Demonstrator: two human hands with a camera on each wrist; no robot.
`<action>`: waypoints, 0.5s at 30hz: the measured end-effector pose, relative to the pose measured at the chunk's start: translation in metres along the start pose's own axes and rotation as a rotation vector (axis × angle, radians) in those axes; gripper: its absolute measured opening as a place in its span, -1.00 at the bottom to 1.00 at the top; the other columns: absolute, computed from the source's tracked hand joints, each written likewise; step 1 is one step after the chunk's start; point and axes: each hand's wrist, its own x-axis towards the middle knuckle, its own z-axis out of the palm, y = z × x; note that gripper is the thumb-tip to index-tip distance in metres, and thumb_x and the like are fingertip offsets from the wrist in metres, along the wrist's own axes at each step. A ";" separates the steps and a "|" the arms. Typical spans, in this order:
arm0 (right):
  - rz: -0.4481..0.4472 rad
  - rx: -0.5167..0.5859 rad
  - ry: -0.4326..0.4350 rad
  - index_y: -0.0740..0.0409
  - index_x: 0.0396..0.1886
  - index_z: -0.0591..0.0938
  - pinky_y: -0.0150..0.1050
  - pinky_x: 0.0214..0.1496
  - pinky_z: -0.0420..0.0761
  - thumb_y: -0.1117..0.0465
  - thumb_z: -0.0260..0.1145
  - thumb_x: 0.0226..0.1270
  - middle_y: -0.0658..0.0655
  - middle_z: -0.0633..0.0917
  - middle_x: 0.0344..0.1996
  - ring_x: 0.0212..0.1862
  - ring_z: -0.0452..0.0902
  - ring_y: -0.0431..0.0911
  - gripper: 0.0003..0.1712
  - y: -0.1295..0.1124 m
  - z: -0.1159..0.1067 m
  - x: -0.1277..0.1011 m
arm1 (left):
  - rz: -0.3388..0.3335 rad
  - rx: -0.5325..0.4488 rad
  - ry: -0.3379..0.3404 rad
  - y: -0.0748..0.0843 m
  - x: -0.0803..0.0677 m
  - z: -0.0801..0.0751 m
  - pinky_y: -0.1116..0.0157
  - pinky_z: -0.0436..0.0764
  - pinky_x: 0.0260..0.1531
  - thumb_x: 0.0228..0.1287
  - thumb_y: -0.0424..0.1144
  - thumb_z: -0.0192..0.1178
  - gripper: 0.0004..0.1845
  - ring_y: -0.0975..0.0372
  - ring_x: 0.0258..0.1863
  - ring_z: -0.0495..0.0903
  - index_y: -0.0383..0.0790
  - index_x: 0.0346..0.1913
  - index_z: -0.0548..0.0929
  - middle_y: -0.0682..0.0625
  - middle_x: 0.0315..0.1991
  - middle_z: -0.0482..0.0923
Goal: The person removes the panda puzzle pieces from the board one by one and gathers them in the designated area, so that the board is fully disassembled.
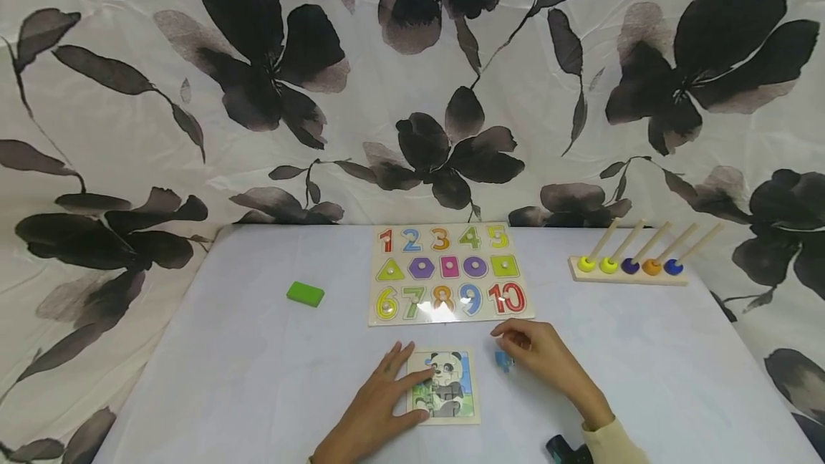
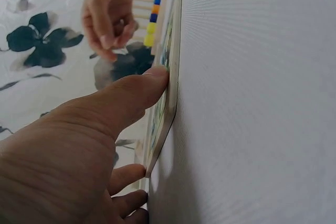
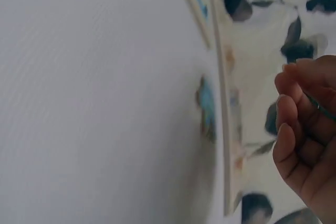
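Note:
A square wooden panda jigsaw puzzle (image 1: 445, 385) lies flat on the white table. My left hand (image 1: 387, 399) rests at its left side, with the index fingertip on the panda picture and the thumb on the lower left part. In the left wrist view the thumb (image 2: 142, 90) touches the board near its edge. My right hand (image 1: 538, 356) hovers to the right of the puzzle, its fingers loosely curled with nothing visible in them. Just below those fingers lies a small blue puzzle piece (image 1: 504, 360), partly hidden in the head view and blurred in the right wrist view.
Behind the panda puzzle lies a wooden number and shape board (image 1: 451, 310). A green block (image 1: 306, 293) is at the left. Pegs with coloured beads stand on a wooden base (image 1: 628, 276) at the back right. A black object (image 1: 567, 450) sits near the right wrist.

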 end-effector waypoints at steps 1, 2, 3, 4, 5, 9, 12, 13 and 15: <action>-0.022 0.008 -0.014 0.15 -0.19 0.70 -0.39 -0.39 0.53 0.30 0.31 0.27 -0.05 0.67 -0.38 -0.42 0.44 -0.24 -0.86 -0.006 0.002 0.002 | 0.002 0.006 0.001 0.000 0.000 0.000 -0.25 0.26 0.22 0.12 0.12 0.30 -0.42 -0.09 0.49 -0.07 0.26 0.26 0.50 -0.05 0.51 0.03; -0.043 0.017 -0.028 0.15 -0.19 0.70 -0.39 -0.38 0.54 0.30 0.32 0.27 -0.06 0.67 -0.38 -0.41 0.45 -0.25 -0.86 -0.011 0.004 0.004 | 0.004 0.014 0.001 0.000 0.001 0.000 -0.24 0.26 0.23 0.13 0.13 0.28 -0.43 -0.09 0.49 -0.07 0.27 0.25 0.50 -0.05 0.51 0.03; -0.066 0.030 -0.040 0.16 -0.18 0.70 -0.38 -0.35 0.55 0.29 0.32 0.27 -0.06 0.68 -0.36 -0.40 0.45 -0.25 -0.85 -0.016 0.007 0.006 | 0.008 0.018 0.001 -0.001 0.001 0.000 -0.24 0.25 0.23 0.14 0.13 0.28 -0.45 -0.09 0.49 -0.07 0.28 0.25 0.51 -0.05 0.51 0.03; -0.084 0.044 -0.050 0.17 -0.17 0.70 -0.38 -0.33 0.55 0.28 0.32 0.27 -0.07 0.68 -0.36 -0.39 0.46 -0.26 -0.85 -0.019 0.011 0.008 | 0.010 0.022 0.000 -0.001 0.001 0.001 -0.23 0.25 0.24 0.15 0.14 0.27 -0.45 -0.09 0.49 -0.07 0.29 0.24 0.51 -0.05 0.51 0.02; -0.100 0.057 -0.059 0.17 -0.17 0.70 -0.38 -0.32 0.56 0.28 0.32 0.28 -0.07 0.68 -0.36 -0.38 0.47 -0.26 -0.85 -0.023 0.014 0.010 | 0.015 0.026 -0.001 -0.001 0.001 0.001 -0.23 0.25 0.24 0.15 0.14 0.26 -0.46 -0.10 0.49 -0.07 0.29 0.24 0.51 -0.06 0.51 0.02; -0.139 0.091 -0.083 0.17 -0.17 0.70 -0.37 -0.26 0.57 0.26 0.31 0.30 -0.09 0.69 -0.35 -0.36 0.49 -0.27 -0.85 -0.031 0.029 0.016 | 0.030 0.032 -0.005 -0.001 0.000 0.001 -0.24 0.25 0.23 0.15 0.16 0.25 -0.47 -0.11 0.48 -0.07 0.30 0.23 0.52 -0.07 0.51 0.02; -0.153 0.116 -0.108 0.16 -0.18 0.70 -0.37 -0.25 0.57 0.28 0.31 0.29 -0.06 0.70 -0.35 -0.36 0.50 -0.26 -0.86 -0.035 0.040 0.020 | 0.044 0.041 -0.004 -0.002 -0.001 0.001 -0.23 0.25 0.24 0.16 0.16 0.25 -0.49 -0.12 0.48 -0.08 0.31 0.21 0.54 -0.08 0.51 0.02; -0.157 0.123 -0.118 0.15 -0.19 0.71 -0.37 -0.25 0.57 0.29 0.31 0.28 -0.06 0.70 -0.35 -0.36 0.50 -0.26 -0.86 -0.036 0.043 0.021 | 0.048 0.046 -0.003 -0.002 -0.001 0.001 -0.23 0.24 0.24 0.16 0.16 0.24 -0.50 -0.12 0.48 -0.07 0.31 0.21 0.54 -0.09 0.51 0.02; -0.166 0.135 -0.139 0.14 -0.19 0.71 -0.37 -0.26 0.57 0.29 0.30 0.27 -0.06 0.69 -0.37 -0.36 0.51 -0.28 -0.86 -0.037 0.050 0.023 | 0.057 0.053 0.002 -0.003 -0.002 0.001 -0.23 0.24 0.24 0.17 0.16 0.24 -0.52 -0.12 0.48 -0.07 0.32 0.19 0.55 -0.09 0.51 0.03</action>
